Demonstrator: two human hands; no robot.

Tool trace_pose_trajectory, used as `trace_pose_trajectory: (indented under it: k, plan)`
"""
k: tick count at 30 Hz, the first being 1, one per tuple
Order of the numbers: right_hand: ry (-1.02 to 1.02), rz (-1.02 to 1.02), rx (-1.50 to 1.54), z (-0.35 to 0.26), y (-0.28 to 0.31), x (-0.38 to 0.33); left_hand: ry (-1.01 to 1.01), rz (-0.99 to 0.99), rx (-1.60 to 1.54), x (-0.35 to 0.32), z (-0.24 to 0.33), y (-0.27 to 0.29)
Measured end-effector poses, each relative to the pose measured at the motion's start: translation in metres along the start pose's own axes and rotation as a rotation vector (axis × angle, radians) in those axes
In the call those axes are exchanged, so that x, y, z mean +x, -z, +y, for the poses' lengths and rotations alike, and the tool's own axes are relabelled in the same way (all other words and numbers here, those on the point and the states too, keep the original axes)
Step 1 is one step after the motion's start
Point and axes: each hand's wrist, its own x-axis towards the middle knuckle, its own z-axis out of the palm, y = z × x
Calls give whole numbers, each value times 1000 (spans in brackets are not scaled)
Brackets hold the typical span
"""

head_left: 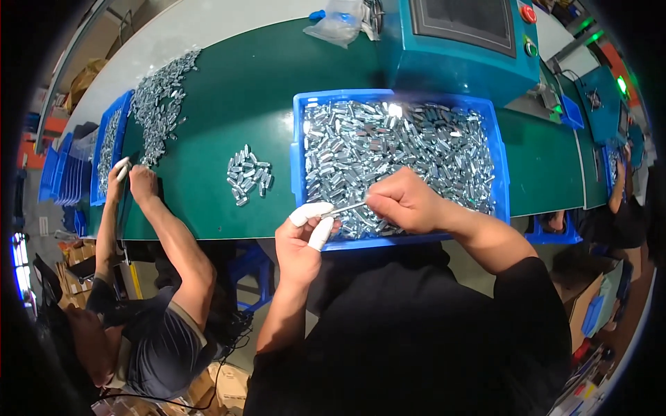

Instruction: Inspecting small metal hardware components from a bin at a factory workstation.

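Note:
My left hand (298, 249), with white finger covers on its thumb and a finger, is closed in a pinch above the near left edge of a blue bin (297, 166). A small shiny metal part, mostly hidden, seems to sit between those fingertips. My right hand (408, 202) is closed on a thin metal rod (350, 207), which points left and meets the left fingertips. Below both hands, the bin is filled with small silvery metal parts (402, 145). Left of the bin, a small pile of similar parts (248, 173) lies on the green tabletop (229, 90).
A teal machine (458, 66) with a screen and red button stands behind the bin. A clear plastic bag (338, 22) lies at the back. At left, a co-worker's hands (135, 182) work beside another blue bin (111, 142) and a long heap of parts (163, 97).

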Motion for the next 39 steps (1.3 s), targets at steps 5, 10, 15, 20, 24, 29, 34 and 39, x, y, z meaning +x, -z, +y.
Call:
trace_pose_trajectory:
  k: [5, 10, 15, 20, 24, 29, 34, 39]
  plan:
    - [-36, 12, 2, 1, -2, -3, 15, 72, -144, -1, -2, -1]
    - [-24, 5, -79, 3, 2, -1, 16, 39, -134, 0, -4, 5]
    - [-8, 15, -128, 3, 3, -1, -17, 118, 34, -1, -1, -5]
    - [46, -29, -246, 3, 4, 0, -39, 90, 104, 0, -1, -4]
    - [46, -39, -218, 6, -2, -4, 61, 36, 96, -2, 5, -8]
    - [192, 8, -249, 12, -12, -7, 184, -24, 58, 1, 11, -24]
    - [-65, -172, 181, 7, -2, -3, -196, -86, 193, 5, 0, -28]
    - [-253, -161, 283, 1, 3, -2, -327, -73, 450, 17, 6, -30]
